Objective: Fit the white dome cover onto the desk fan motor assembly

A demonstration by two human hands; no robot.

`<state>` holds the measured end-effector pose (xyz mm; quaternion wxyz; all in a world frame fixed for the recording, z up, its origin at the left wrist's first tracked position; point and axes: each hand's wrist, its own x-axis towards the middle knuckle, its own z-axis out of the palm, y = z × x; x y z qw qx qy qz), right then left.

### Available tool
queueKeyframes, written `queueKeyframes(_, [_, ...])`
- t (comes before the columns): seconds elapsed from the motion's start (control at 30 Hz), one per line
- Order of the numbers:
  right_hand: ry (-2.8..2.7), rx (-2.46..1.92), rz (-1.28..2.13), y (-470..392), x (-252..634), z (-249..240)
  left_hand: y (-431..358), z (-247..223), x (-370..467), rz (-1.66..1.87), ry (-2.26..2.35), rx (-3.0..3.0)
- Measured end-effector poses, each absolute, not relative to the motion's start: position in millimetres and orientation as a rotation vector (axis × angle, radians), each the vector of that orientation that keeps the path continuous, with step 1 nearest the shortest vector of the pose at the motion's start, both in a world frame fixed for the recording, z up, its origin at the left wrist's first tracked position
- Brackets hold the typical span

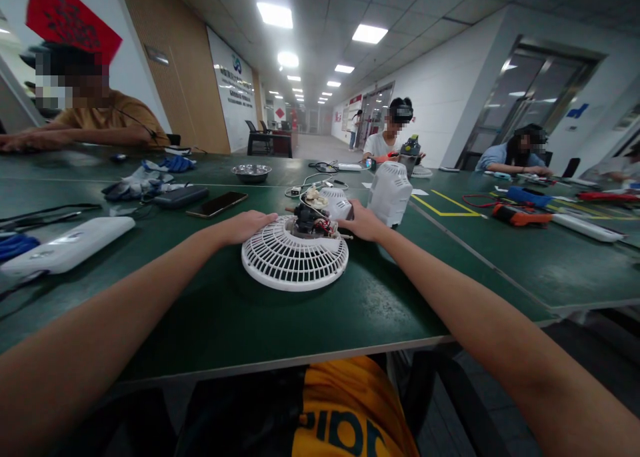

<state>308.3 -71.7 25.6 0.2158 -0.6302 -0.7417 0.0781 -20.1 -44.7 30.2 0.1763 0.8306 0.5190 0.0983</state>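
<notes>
A round white fan grille (295, 267) lies flat on the green table in front of me. On its hub sits an exposed fan motor (307, 220) with dark parts and red and white wires. My left hand (247, 226) grips the grille's left rim, its fingers stretched along the top. My right hand (366, 222) is at the right side, thumb and fingers round the edge of a small white vented motor cover (336, 203) behind the motor; its far fingers are hidden. A larger white fan housing (390, 193) stands upright just beyond my right hand.
A phone (219, 204), a dark case (180, 197), gloves (137, 181) and a power strip (70, 243) lie left. A metal bowl (251, 173) stands farther back. An orange multimeter (521, 214) lies right. Several people sit around the table.
</notes>
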Motion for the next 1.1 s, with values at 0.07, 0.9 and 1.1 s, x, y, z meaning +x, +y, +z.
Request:
queueKeyframes(0.07, [-2.057,-1.744,0.22,-72.9,307.0,26.8,-43.3,28.8,-20.4,0.28,1.454,2.311])
queueKeyframes(0.9, [-2.062,-1.714,0.199,-72.6,307.1,26.0,-47.5,33.9,-17.9,0.252,1.4,2.345])
queueKeyframes(1.1, [-2.065,-1.699,0.209,-71.4,308.1,25.6,-46.6,32.9,-18.8,0.243,1.403,2.337])
